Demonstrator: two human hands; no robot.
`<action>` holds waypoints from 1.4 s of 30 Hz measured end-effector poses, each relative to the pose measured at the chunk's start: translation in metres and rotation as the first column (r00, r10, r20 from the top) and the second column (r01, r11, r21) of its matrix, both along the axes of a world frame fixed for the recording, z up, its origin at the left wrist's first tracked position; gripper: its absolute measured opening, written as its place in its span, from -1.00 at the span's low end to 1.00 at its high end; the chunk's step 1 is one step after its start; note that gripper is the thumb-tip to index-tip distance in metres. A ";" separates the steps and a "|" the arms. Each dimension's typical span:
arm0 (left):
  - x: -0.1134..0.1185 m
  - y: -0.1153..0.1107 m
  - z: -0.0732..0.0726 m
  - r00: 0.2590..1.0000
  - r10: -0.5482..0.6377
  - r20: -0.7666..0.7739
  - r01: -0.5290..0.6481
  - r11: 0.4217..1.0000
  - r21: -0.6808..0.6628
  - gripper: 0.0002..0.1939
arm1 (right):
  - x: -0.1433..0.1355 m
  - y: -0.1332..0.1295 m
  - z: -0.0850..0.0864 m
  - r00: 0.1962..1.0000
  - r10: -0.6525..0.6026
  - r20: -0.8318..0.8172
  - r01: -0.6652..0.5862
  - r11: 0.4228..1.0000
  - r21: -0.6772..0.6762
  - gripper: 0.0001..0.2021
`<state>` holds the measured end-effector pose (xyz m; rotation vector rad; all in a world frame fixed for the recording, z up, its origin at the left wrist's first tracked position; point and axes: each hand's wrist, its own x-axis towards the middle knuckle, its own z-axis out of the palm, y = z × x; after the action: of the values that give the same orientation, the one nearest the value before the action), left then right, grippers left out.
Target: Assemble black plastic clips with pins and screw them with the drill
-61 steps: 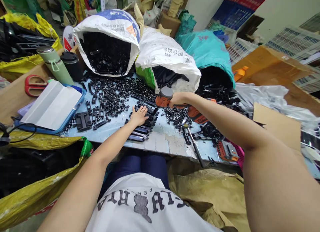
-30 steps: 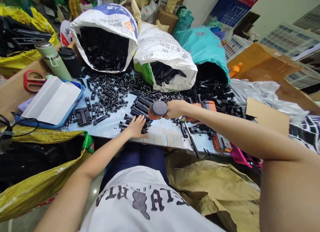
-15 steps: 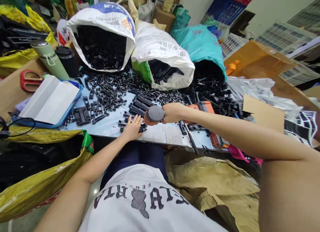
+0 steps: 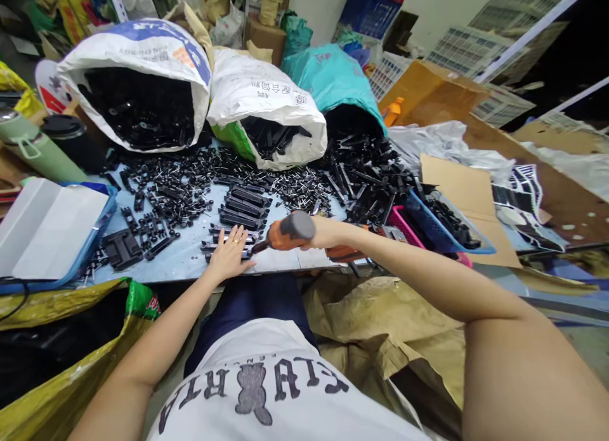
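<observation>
My right hand (image 4: 318, 233) grips an orange and black cordless drill (image 4: 291, 231), its bit pointing left. The bit's tip is at the right end of the lowest black plastic bars, close to my left fingers; whether it touches a screw is too small to tell. My left hand (image 4: 230, 256) lies flat with fingers spread over these nearest bars. Further back, a row of similar black plastic bars (image 4: 243, 206) lies side by side on the light blue tabletop (image 4: 162, 266).
Small black parts (image 4: 171, 193) and loose screws (image 4: 297, 186) are strewn behind. Open sacks of parts, one white (image 4: 269, 89) and one teal (image 4: 330, 79), lie at the back. A blue basket (image 4: 483, 245) stands right; a green flask (image 4: 40, 146) left.
The view has swung to the right, bringing the blue and pink baskets into sight. The drill has tilted so its bit now shows, pointing left at the bars. My left hand remains on them.
</observation>
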<state>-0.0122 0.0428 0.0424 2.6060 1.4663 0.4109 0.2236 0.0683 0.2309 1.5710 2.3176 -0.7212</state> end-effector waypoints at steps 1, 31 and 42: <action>0.000 0.000 0.000 1.000 -0.012 0.004 0.011 1.000 0.010 -0.13 | 0.023 0.002 -0.005 0.988 -0.114 -0.101 0.110 0.993 -0.048 -0.85; -0.022 -0.044 0.020 0.684 0.547 0.483 -0.537 0.826 -0.174 -0.72 | -0.071 0.141 -0.107 0.983 0.184 -0.025 -0.153 0.879 0.451 -0.68; -0.006 -0.051 0.020 -0.260 0.922 0.286 0.308 0.360 -0.881 -0.82 | -0.080 0.097 -0.097 0.945 0.315 -0.086 -0.249 0.865 0.435 -0.60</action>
<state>-0.0177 -0.0081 0.0629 0.1518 1.1902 1.0670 0.1433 0.1651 0.1341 1.3059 2.8880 -0.2905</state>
